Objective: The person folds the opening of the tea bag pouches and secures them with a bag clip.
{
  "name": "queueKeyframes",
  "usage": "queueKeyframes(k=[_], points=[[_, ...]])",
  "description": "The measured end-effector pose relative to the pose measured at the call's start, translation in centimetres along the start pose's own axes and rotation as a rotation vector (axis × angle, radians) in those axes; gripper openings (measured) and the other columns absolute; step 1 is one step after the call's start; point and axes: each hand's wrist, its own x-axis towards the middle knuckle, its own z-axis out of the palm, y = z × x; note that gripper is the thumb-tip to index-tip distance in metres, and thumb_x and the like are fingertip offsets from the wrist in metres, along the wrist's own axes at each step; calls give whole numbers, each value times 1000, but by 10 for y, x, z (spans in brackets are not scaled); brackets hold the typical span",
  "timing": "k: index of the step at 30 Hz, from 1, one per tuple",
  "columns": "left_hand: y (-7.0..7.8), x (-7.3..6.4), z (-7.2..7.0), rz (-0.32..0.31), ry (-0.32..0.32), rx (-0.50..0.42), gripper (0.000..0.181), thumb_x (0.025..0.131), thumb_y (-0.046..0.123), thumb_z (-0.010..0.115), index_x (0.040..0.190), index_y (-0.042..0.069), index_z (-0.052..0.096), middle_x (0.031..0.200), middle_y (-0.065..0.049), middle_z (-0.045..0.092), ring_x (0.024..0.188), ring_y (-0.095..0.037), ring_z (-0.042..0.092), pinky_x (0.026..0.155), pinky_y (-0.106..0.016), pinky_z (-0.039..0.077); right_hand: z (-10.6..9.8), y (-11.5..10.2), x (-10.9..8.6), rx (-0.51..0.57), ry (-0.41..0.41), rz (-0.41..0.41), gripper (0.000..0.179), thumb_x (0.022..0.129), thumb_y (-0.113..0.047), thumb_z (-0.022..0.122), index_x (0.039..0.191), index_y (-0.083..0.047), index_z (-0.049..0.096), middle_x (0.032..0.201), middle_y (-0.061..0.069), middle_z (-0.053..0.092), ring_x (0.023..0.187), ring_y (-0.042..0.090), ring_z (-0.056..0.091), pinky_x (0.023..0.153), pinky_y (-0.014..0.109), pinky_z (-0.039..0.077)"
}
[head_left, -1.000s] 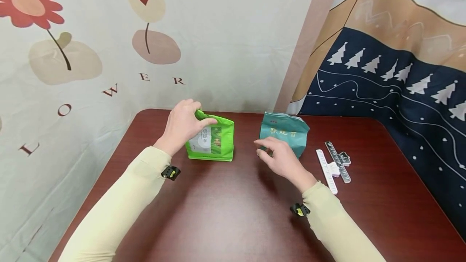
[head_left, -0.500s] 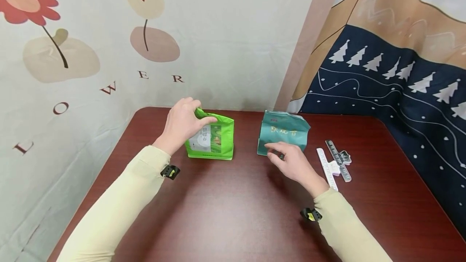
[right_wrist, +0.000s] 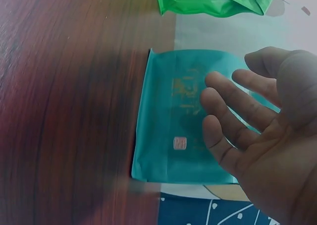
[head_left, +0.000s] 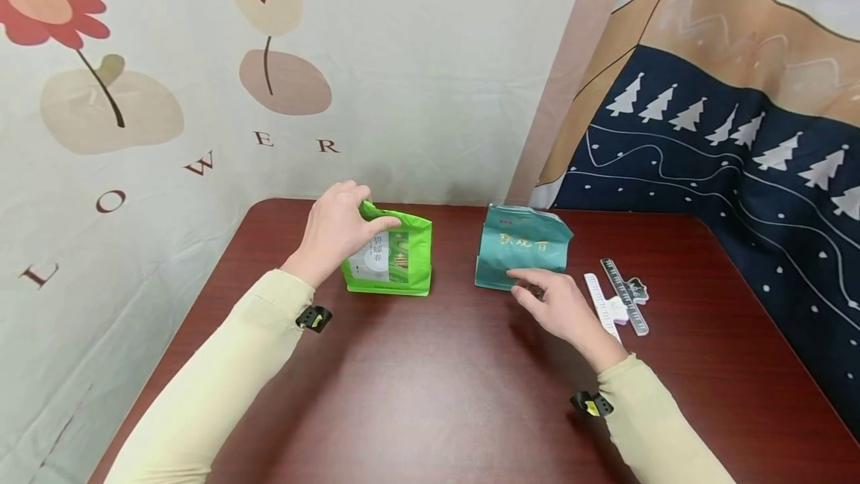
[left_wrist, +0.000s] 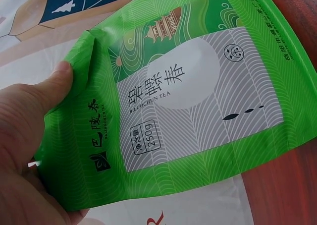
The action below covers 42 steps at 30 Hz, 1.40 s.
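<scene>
Tho head view can't, L-wr. reads green bag (left_wrist: 183, 101): "250g" (left_wrist: 150, 135).

On my head feed, at eight o'clock, there's the green bag (head_left: 419, 264), bright lime, its grey label (left_wrist: 247, 86) rippling with white waves! At four I've got the teal bag (head_left: 493, 260), gold lettering (head_left: 524, 243), one pale pink square (right_wrist: 180, 143). Further out at four, white clip (head_left: 597, 299), dark clip (head_left: 621, 291). Sleeves (head_left: 222, 372) pale yellow, table (head_left: 403, 402) red-brown! Red flower (head_left: 39, 0) up at ten on off-white cloth (head_left: 416, 43); white trees (head_left: 687, 121) on navy around two!
</scene>
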Motion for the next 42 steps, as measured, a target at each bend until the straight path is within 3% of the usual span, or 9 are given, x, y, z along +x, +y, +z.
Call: queueKeyframes(k=[12, 18, 30, 36, 42], points=[[1, 0, -2, -9, -11, 0, 60, 76, 43, 91, 68, 11, 41, 69, -4, 38, 66, -25, 42, 56, -35, 34, -11, 11, -9, -49, 7, 83, 30, 98, -11, 67, 127, -3, 72, 123, 17, 72, 114, 36, 68, 96, 56, 54], [1, 1, -1, -15, -13, -1, 58, 77, 43, 91, 69, 11, 43, 69, -4, 38, 67, -25, 42, 56, -35, 35, -17, 18, -14, -96, 58, 83, 28, 97, -8, 68, 124, -3, 73, 115, 18, 75, 105, 34, 70, 92, 55, 54], [1, 0, 0, -20, -14, 2, 57, 76, 43, 91, 70, 10, 45, 70, -4, 38, 67, -25, 43, 57, -36, 36, -25, 35, -24, -148, 124, 165, 25, 95, -6, 67, 119, 0, 74, 117, 24, 72, 107, 41, 67, 90, 59, 53], [0, 0, 0, -21, -15, -4, 58, 77, 43, 91, 69, 11, 43, 70, -4, 37, 67, -25, 42, 56, -35, 34, -28, 40, -26, -177, 156, 187, 16, 94, -5, 68, 107, 0, 76, 109, 22, 73, 95, 38, 67, 80, 54, 53], [0, -1, -1, -22, -16, -2, 58, 77, 44, 90, 70, 10, 44, 70, -5, 38, 66, -24, 41, 55, -35, 34, -35, 43, -30, -209, 146, 219, 18, 94, -5, 67, 108, -1, 76, 110, 24, 73, 88, 38, 67, 77, 54, 54]])
